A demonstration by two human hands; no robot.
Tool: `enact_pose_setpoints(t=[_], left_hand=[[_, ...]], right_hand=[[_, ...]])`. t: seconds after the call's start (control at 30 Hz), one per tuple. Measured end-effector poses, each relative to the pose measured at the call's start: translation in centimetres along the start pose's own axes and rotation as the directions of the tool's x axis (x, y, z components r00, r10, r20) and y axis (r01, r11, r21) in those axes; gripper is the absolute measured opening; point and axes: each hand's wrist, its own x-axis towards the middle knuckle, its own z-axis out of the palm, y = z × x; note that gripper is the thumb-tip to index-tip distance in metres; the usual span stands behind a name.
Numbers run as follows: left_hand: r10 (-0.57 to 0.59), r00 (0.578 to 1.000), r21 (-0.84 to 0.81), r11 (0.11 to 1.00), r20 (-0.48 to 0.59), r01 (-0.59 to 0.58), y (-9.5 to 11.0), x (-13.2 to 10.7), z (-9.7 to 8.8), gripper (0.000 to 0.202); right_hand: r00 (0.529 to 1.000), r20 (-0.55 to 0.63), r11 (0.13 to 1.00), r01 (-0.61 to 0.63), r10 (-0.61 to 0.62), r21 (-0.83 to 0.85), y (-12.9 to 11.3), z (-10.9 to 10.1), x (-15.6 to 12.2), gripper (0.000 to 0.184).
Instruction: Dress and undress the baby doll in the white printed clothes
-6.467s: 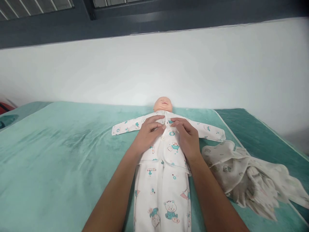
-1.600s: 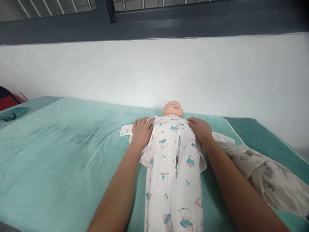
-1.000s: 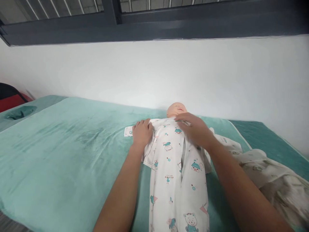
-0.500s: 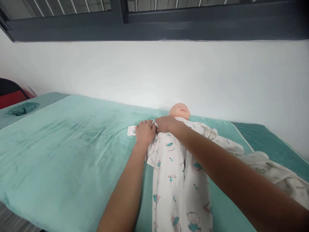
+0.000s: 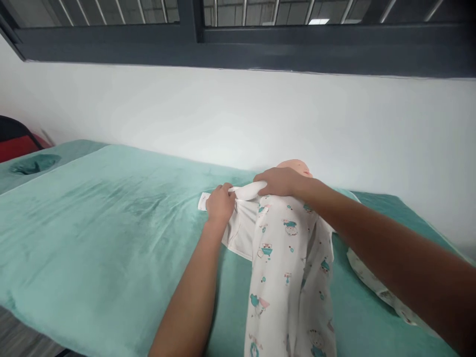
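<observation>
A baby doll [image 5: 297, 166] in a white printed sleepsuit [image 5: 290, 258] lies on a teal padded table [image 5: 92, 223], its body tilted up on its side. My left hand [image 5: 220, 204] is closed on the suit's left sleeve [image 5: 204, 201], which lies flat on the table. My right hand [image 5: 277, 181] reaches across and grips the doll at the shoulder, by the collar edge of the suit. The doll's face is mostly hidden behind my right hand.
A second pale printed cloth [image 5: 375, 285] lies to the right, partly under my right forearm. A white wall [image 5: 238, 119] and dark window frame [image 5: 238, 39] stand behind the table. A red and black object [image 5: 15, 144] sits at far left.
My right hand crossed from the doll's right shoulder to its left shoulder and lifted that side, rolling the doll up. My left hand stayed on the sleeve. The view shifted left.
</observation>
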Motion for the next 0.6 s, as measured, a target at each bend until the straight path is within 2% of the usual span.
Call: enact_pose_setpoints(t=[0.1, 0.23, 0.37, 0.47, 0.6], left_hand=[[-0.031, 0.998, -0.019, 0.999, 0.057, 0.032, -0.6, -0.1, -0.2, 0.032], [-0.084, 0.989, -0.003, 0.996, 0.125, 0.086, -1.2, -0.3, -0.2, 0.037], [-0.078, 0.985, 0.014, 0.997, 0.154, 0.077, -1.6, -0.7, -0.3, 0.041], [-0.053, 0.990, 0.032, 0.998, 0.133, 0.049, -1.7, -0.8, -0.4, 0.041], [-0.054, 0.998, 0.058, 0.997, 0.025, 0.053, -1.4, -0.6, -0.6, 0.042]], right_hand=[[0.998, -0.044, 0.999, -0.037, 0.038, 0.026, 0.9, -0.6, -0.9, 0.019], [0.997, -0.073, 0.999, -0.034, 0.037, 0.032, 1.0, -0.8, -1.5, 0.016], [0.996, -0.082, 0.999, -0.025, 0.028, 0.029, 1.2, -0.8, -1.7, 0.018], [0.994, -0.104, 0.999, -0.035, 0.039, 0.038, 1.5, -0.9, -1.7, 0.024], [0.996, -0.085, 0.998, -0.020, 0.024, 0.056, 0.6, -0.7, -1.5, 0.026]])
